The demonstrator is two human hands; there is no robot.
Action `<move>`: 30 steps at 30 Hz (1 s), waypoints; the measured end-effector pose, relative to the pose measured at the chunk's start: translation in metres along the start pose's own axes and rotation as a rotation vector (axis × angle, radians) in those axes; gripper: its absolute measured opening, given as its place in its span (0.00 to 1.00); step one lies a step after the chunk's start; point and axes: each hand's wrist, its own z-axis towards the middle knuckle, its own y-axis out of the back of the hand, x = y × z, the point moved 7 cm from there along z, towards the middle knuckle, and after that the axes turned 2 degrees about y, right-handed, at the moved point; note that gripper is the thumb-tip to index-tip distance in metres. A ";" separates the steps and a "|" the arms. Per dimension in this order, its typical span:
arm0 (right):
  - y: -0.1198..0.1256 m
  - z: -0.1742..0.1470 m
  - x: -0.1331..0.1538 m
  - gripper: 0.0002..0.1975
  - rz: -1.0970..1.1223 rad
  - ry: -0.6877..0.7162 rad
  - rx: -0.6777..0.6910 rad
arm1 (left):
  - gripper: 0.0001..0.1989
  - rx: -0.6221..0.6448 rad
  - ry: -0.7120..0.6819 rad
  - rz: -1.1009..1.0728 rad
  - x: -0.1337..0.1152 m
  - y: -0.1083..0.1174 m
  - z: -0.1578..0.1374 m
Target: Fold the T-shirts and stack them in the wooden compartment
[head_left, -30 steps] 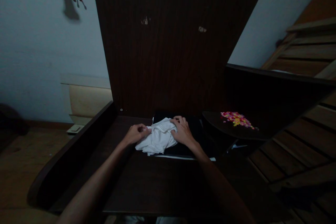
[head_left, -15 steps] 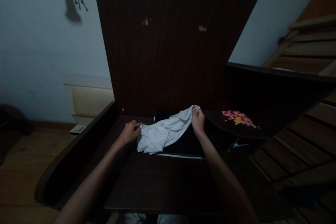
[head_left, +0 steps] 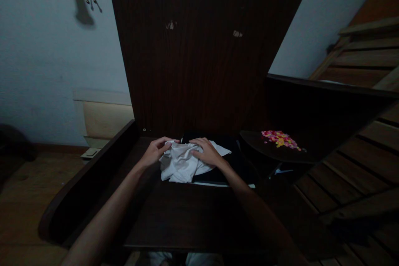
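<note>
A crumpled white cloth [head_left: 182, 166] lies bunched over a dark, flat item [head_left: 238, 170] with a pale lower edge. My left hand [head_left: 156, 151] pinches the cloth's upper left edge between thumb and fingers. On top of the cloth rests my right hand [head_left: 206, 152], its fingers stretched out and the thumb apart from them. A flap of the cloth pokes out beyond the right hand's far side. Whether the cloth is a garment cannot be made out in this dim light.
The dark wooden desk [head_left: 174, 216] has a raised side panel [head_left: 93, 174] at left and a tall back panel [head_left: 199, 58]. Right of the cloth, a curved shelf [head_left: 255, 143] bears a pink and yellow cluster [head_left: 282, 139]. Wooden slats [head_left: 352, 174] stand at far right.
My right hand has released the cloth's raised right end and moved left onto its middle. The stretched cloth has slumped into a shorter bunch. My left hand keeps its place at the left edge.
</note>
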 end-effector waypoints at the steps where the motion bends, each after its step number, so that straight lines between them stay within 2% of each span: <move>1: -0.001 0.002 0.001 0.14 -0.017 -0.008 -0.001 | 0.21 -0.026 -0.003 -0.064 -0.002 0.003 -0.001; 5: 0.011 0.006 -0.004 0.10 -0.051 -0.070 -0.065 | 0.19 -0.150 -0.039 -0.192 -0.007 0.023 -0.003; 9: 0.033 0.005 -0.004 0.08 -0.004 -0.048 -0.171 | 0.18 -0.178 -0.070 -0.052 -0.017 0.037 -0.005; 12: 0.048 0.002 -0.004 0.07 0.009 -0.044 -0.278 | 0.19 -0.152 -0.043 0.042 -0.024 0.038 -0.006; 15: 0.057 0.000 -0.002 0.06 -0.015 -0.050 -0.347 | 0.22 -0.021 0.051 0.083 -0.023 0.025 -0.007; 18: 0.058 0.001 0.001 0.07 -0.053 -0.065 -0.381 | 0.16 0.196 0.127 0.152 -0.022 0.004 -0.012; 22: 0.048 0.006 0.006 0.07 -0.122 -0.090 -0.392 | 0.13 0.367 0.091 0.176 -0.032 -0.018 -0.017; 24: 0.040 0.012 0.011 0.06 -0.162 -0.091 -0.383 | 0.13 0.413 0.041 0.133 -0.040 -0.028 -0.019; 26: 0.033 0.018 0.018 0.05 -0.187 -0.083 -0.376 | 0.11 0.442 0.049 0.033 -0.045 -0.037 -0.021; 28: 0.028 0.022 0.027 0.06 -0.185 -0.074 -0.392 | 0.11 0.410 0.094 -0.158 -0.048 -0.042 -0.022; 30: 0.030 0.023 0.037 0.07 -0.139 -0.073 -0.451 | 0.12 0.323 0.104 -0.389 -0.052 -0.042 -0.020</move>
